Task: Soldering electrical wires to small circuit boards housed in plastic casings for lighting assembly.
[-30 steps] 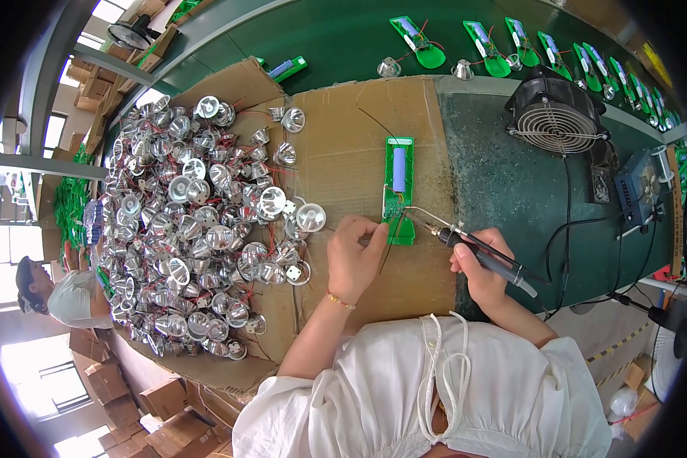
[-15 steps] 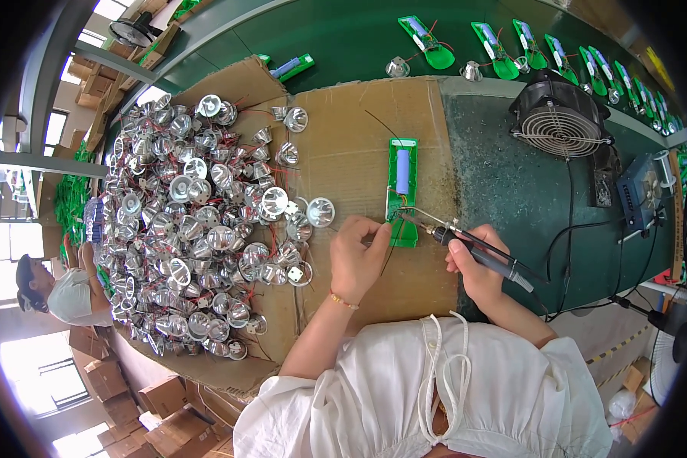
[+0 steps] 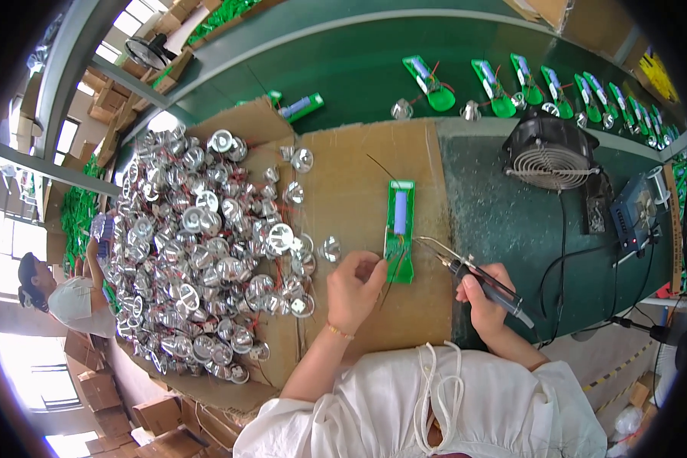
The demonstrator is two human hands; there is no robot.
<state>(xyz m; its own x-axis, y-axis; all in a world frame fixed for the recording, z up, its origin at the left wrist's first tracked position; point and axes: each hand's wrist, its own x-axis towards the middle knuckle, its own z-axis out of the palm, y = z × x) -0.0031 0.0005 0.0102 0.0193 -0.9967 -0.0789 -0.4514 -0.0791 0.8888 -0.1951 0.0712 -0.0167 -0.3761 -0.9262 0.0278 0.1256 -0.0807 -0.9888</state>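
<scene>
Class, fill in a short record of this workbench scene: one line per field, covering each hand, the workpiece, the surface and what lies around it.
Left hand: left hand pinches a thin wire beside the lower end of the green circuit board
Right hand: right hand grips a soldering iron, tip pointing toward the board
Workpiece: narrow green board with a blue cylindrical cell, lying flat
Surface: cardboard sheet over a green bench
Left side: heap of silver reflector cups with red wires
Right side: black fan
</scene>
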